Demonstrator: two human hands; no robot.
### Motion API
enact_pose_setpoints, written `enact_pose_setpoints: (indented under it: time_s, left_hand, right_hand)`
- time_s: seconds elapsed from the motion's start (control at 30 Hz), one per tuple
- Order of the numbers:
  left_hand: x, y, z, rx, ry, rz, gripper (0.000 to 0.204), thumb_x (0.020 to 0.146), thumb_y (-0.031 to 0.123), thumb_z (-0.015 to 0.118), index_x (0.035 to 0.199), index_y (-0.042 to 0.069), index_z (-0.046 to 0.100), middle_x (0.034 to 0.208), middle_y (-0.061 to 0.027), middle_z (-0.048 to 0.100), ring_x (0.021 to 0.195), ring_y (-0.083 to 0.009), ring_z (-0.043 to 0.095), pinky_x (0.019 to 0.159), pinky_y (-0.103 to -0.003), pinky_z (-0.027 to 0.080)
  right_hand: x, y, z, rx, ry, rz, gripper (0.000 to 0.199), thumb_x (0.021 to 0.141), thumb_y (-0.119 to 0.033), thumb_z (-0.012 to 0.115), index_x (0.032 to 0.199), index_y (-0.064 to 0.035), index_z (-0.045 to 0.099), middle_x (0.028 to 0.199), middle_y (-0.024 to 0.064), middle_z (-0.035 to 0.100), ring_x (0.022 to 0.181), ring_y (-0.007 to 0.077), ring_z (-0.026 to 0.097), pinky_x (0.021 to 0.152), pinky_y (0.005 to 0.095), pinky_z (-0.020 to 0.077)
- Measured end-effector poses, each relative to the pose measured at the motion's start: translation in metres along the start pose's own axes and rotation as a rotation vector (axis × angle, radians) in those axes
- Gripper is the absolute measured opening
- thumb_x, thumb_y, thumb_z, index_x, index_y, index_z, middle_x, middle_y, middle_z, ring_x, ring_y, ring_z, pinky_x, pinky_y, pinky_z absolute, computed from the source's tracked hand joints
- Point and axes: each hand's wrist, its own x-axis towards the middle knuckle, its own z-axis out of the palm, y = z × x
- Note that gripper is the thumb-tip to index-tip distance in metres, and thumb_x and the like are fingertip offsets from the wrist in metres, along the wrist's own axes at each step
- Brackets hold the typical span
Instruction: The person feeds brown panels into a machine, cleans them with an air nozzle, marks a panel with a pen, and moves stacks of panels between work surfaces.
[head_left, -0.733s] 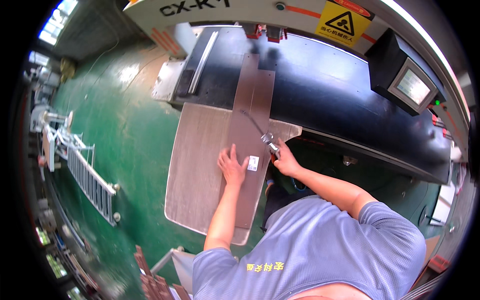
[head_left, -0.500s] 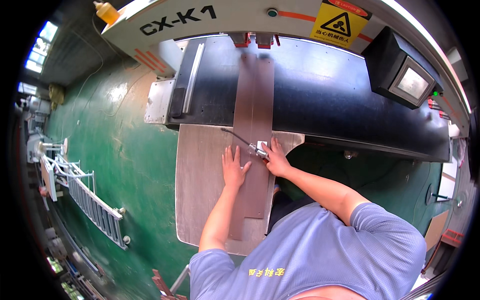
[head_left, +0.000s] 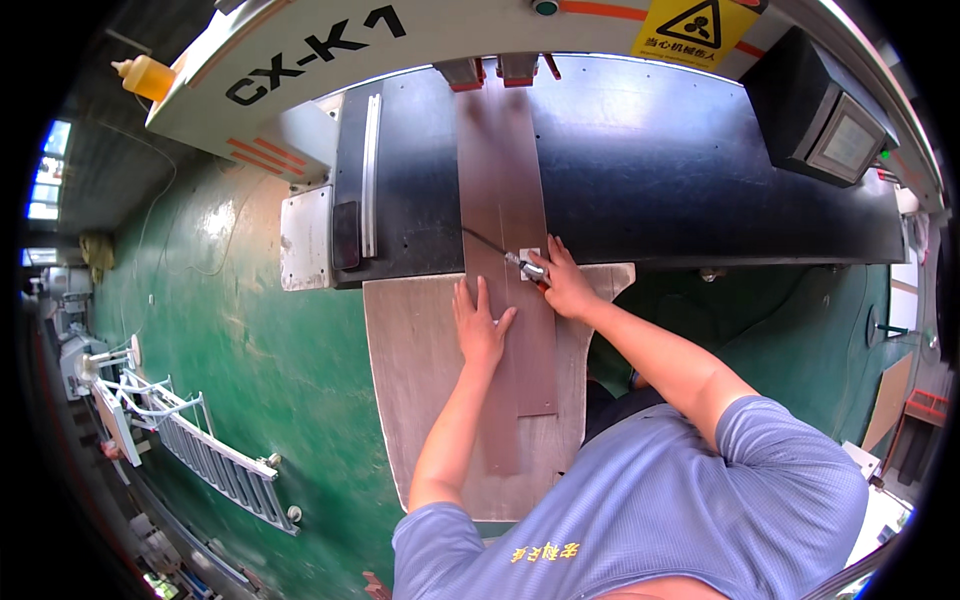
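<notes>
While my left hand [head_left: 481,323] lies flat with its fingers spread on the long brown strip [head_left: 507,250], my right hand [head_left: 563,284] is closed around a small metal tool [head_left: 530,268] with a thin dark cable running up and to the left from it. The strip runs lengthwise from the pale board [head_left: 420,380] in front of me up across the black machine bed [head_left: 650,170] to the red-tipped guides at the top. The tool's tip sits on a small white tag [head_left: 529,257] at the strip's right edge, just above my right thumb and just beside my left fingertips. My left palm holds nothing; it only presses on the strip, below and left of the tag. A grey control box [head_left: 822,120] stands well to the right.
</notes>
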Motion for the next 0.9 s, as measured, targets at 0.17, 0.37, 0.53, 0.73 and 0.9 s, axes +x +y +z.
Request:
enact_pose_setpoints:
  time_s: [0.17,0.37,0.53,0.73,0.9]
  left_hand:
    - [0.047,0.001,0.002,-0.057,0.037,0.027,0.088,0.092,0.038,0.08,0.162,0.004,0.041,0.166,-0.0336,0.033,0.157,-0.0494,0.028,0.129,-0.056,0.025]
    - [0.078,-0.004,0.006,-0.071,0.082,0.075,0.089,0.09,0.037,0.082,0.162,0.004,0.041,0.165,-0.0334,0.034,0.157,-0.05,0.028,0.128,-0.056,0.025]
    - [0.09,-0.008,0.009,-0.039,0.028,0.055,0.089,0.091,0.039,0.081,0.163,0.008,0.04,0.168,-0.0296,0.032,0.158,-0.0466,0.026,0.13,-0.054,0.024]
    - [0.092,-0.013,0.008,-0.034,0.03,0.086,0.092,0.09,0.039,0.083,0.164,0.006,0.039,0.167,-0.0307,0.032,0.157,-0.048,0.028,0.129,-0.057,0.023]
    - [0.094,-0.008,0.011,-0.053,0.026,0.078,0.093,0.089,0.038,0.083,0.164,0.006,0.038,0.167,-0.0315,0.031,0.157,-0.0492,0.027,0.129,-0.057,0.023]
  right_hand:
    - [0.041,0.006,-0.006,-0.009,0.036,0.064,0.067,0.092,-0.008,0.066,0.158,-0.0118,0.052,0.173,0.0323,0.019,0.162,0.0483,0.016,0.132,0.048,0.0221]
    - [0.068,0.006,-0.015,0.004,0.086,0.042,0.067,0.092,-0.009,0.066,0.158,-0.0132,0.053,0.172,0.0329,0.019,0.161,0.0495,0.018,0.131,0.0502,0.0224]
    - [0.083,0.006,-0.022,-0.011,0.096,0.056,0.065,0.093,-0.01,0.067,0.156,-0.0149,0.054,0.172,0.0326,0.021,0.16,0.0508,0.019,0.131,0.0513,0.0234]
    - [0.084,0.003,-0.025,-0.03,0.096,0.023,0.065,0.093,-0.01,0.067,0.157,-0.0166,0.054,0.172,0.0307,0.021,0.161,0.0504,0.017,0.131,0.0503,0.0236]
    - [0.082,0.011,-0.028,0.06,0.065,0.047,0.07,0.091,-0.004,0.066,0.159,-0.0167,0.052,0.175,0.0285,0.016,0.163,0.0463,0.013,0.132,0.0473,0.0212]
